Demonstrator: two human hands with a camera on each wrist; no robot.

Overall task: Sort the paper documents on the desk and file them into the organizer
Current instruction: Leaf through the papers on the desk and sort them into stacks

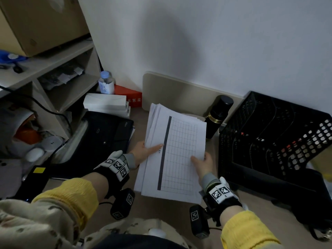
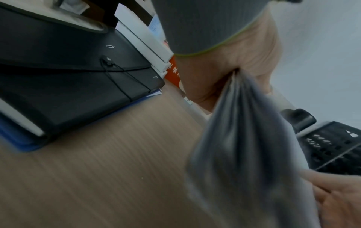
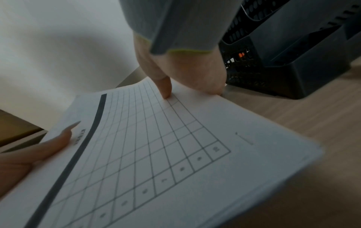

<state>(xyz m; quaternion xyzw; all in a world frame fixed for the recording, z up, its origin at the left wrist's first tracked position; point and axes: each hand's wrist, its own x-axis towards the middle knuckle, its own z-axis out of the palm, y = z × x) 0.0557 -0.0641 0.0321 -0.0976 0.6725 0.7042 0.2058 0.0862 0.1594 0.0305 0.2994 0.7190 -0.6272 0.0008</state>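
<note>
Black folder (image 1: 107, 133): I see it lying flat on the desk (image 2: 109, 177), at the far left, beside the shelf unit.
Left hand (image 1: 143, 151): I have it pinching the left edge of the paper stack (image 1: 175, 155), thumb on top, fingers beneath.
Paper stack: I hold it raised above the desk between both hands; the top sheet shows a grid and a dark bar.
Right hand (image 1: 203, 163): it grips the stack's right edge, thumb pressing the grid.
Black flask (image 1: 218, 115): upright, just behind the stack.
Mesh organizer (image 1: 274, 137): on the desk to the right, near the stack.
</note>
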